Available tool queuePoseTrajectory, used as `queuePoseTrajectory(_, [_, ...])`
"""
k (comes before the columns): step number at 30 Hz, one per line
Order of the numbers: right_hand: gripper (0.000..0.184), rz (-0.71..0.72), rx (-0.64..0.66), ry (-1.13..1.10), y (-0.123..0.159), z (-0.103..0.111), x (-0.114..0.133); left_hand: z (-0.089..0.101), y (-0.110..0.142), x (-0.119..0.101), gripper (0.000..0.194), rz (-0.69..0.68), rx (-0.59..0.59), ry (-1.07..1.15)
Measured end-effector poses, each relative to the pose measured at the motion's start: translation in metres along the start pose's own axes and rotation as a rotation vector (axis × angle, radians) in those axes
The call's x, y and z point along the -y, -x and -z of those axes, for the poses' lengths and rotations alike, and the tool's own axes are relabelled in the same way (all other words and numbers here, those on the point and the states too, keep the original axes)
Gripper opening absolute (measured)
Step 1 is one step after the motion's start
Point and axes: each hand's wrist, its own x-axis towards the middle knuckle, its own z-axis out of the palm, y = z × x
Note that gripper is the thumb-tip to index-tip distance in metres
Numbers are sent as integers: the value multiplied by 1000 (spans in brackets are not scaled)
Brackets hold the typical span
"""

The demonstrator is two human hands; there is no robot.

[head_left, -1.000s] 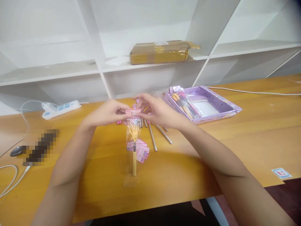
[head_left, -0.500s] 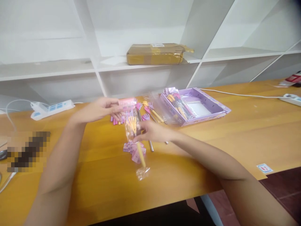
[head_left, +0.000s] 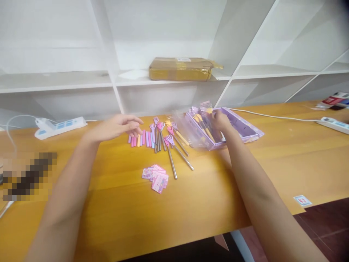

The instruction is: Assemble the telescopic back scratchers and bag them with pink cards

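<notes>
Where the right hand reaches: shallow purple cardboard box, clear-bagged yellow claw-headed scratchers; finger closure cannot be told.
Left hand: fingers apart, near short pastel cylinders.

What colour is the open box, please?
The open box is purple, seen best in the head view.

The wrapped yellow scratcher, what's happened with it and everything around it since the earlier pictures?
The right hand has carried the wrapped yellow scratcher away to the right, from above the cards to the purple box. The left hand has let go of the packet's pink top and hangs open near the coloured sleeves. The cards, purple box and cardboard box stayed put.
</notes>
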Motion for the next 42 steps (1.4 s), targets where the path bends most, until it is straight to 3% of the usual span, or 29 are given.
queuePoseTrajectory(3, [57,-82,-1,35,1,-3,-12,1,0,2,52,9,4,2])
queuePoseTrajectory(7, [39,-152,35,4,-3,0,-20,3,0,3,52,7,20,5])
queuePoseTrajectory(14, [36,-166,-27,-248,7,11,-19,2,0,3,50,0,24,-7])
queuePoseTrajectory(22, [18,-195,-2,-525,8,11,-14,0,0,1,48,-11,31,-25])
queuePoseTrajectory(26, [18,-195,11,-587,6,10,-14,0,0,1,47,-66,34,-45])
queuePoseTrajectory(35, [30,-187,27,-581,0,7,-24,0,0,0,40,-91,43,-79])
queuePoseTrajectory(42, [30,-85,-4,-388,-6,0,-28,1,0,2,40,-80,9,-99])
